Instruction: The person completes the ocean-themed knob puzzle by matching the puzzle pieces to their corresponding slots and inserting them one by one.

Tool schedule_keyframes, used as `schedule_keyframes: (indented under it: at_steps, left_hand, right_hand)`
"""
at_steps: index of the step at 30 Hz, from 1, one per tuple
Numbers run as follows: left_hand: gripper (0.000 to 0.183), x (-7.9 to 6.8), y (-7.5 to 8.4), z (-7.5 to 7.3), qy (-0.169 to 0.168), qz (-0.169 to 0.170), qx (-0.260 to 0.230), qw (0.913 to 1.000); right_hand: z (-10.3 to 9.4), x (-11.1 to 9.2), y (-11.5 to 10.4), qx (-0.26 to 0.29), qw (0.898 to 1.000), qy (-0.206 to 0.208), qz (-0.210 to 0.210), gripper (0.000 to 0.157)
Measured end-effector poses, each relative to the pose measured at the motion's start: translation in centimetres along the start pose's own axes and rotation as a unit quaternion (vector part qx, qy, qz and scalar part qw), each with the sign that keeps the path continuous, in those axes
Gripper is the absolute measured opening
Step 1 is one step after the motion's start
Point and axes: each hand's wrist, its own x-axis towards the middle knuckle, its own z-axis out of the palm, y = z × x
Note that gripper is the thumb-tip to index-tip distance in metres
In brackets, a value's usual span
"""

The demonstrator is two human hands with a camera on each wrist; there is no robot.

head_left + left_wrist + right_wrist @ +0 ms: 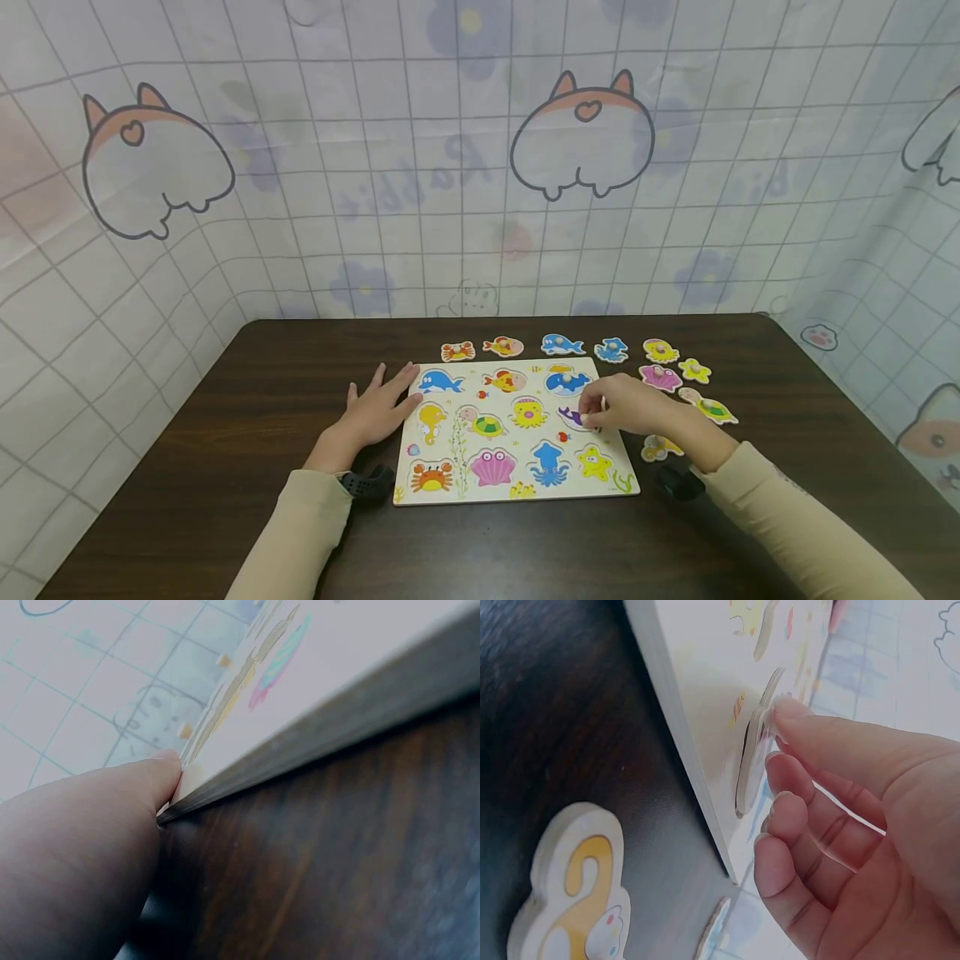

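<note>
A white wooden peg puzzle board (517, 450) with pictures of sea animals lies on the dark table. Near its right side my right hand (626, 404) pinches a purple sea-animal puzzle piece (568, 415), partly covered by the fingers. In the right wrist view this piece (751, 761) sits at its recess, slightly raised from the board face, the thumb (791, 712) against its top. My left hand (378, 408) rests at the board's upper left edge, fingers spread. The left wrist view has the thumb (161, 776) touching the board's edge. A blue whale piece (567, 382) with a knob lies just above the purple one.
Behind the board lie a crab piece (457, 352), a fish piece (504, 346), a blue whale (562, 344) and a blue squid-like piece (611, 350). Right of it are a shell (660, 377), a star (695, 371), a turtle (708, 406) and a yellow seahorse (577, 885). A patterned curtain stands behind.
</note>
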Motion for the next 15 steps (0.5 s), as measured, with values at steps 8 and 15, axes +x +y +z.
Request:
schedule_keyframes:
  at_steps: [8,15]
  left_hand:
    - [0.067,0.08,-0.11,0.05,0.001,0.0,0.0,1.0]
    - [0.067,0.04,-0.14,0.02,-0.001,0.002,0.001,1.0]
  right_hand:
    - [-0.15,-0.12,-0.09,0.002,1.0,-0.005,-0.001,0.005]
    - [-0.32,-0.22,-0.27,0.006,1.0,-0.01,0.004,0.005]
